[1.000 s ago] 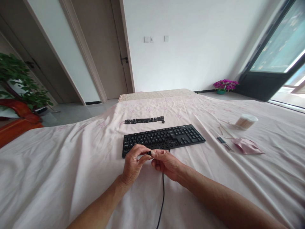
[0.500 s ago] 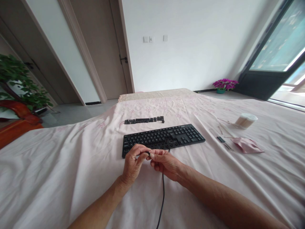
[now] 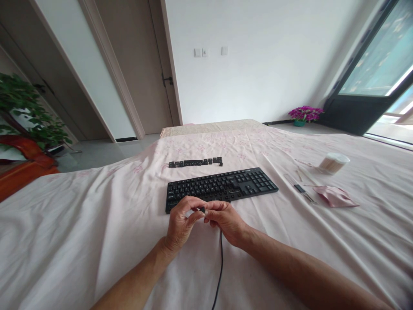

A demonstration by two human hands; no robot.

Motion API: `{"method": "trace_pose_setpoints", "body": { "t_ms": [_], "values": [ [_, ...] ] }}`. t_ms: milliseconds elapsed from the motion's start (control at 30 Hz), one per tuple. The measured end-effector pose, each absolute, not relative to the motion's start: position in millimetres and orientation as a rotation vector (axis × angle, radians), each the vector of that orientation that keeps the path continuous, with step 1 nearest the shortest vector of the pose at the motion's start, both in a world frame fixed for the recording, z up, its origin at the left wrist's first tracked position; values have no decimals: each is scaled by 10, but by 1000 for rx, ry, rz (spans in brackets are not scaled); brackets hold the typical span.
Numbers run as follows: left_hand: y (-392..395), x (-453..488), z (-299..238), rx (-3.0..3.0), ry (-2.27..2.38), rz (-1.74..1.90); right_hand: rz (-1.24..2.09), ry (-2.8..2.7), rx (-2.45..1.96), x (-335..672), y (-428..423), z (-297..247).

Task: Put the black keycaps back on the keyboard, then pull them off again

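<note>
A black keyboard (image 3: 222, 186) lies on the pink bedsheet (image 3: 80, 224), its cable (image 3: 220, 267) running toward me. Just in front of the keyboard's near edge my left hand (image 3: 180, 226) and my right hand (image 3: 226, 219) meet, fingertips pinched together on a small black keycap (image 3: 201, 209). Both hands are closed around it. Beyond the keyboard a row of removed black keycaps (image 3: 195, 162) is lined up on the sheet.
To the right lie a tub of cotton swabs (image 3: 334, 163), a small black tool (image 3: 300, 189) with thin sticks, and a folded pink cloth (image 3: 335, 196). A potted plant (image 3: 22, 112) stands far left, purple flowers (image 3: 305, 115) by the glass door.
My right hand has shifted slightly forward and left over the keycap; the left hand stays nearly still. Nothing else on the sheet moved.
</note>
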State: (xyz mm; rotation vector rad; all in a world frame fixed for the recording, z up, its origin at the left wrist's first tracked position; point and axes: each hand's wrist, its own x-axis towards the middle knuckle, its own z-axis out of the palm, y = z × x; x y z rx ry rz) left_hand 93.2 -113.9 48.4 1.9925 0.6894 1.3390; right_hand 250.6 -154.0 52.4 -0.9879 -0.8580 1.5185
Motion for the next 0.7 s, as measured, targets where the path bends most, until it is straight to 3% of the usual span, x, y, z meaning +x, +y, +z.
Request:
{"method": "trace_pose_setpoints", "body": {
  "t_ms": [700],
  "values": [
    [-1117, 991, 441, 1844, 931, 1381, 1268, -956, -1168, 2524, -1458, 467]
  ]
}}
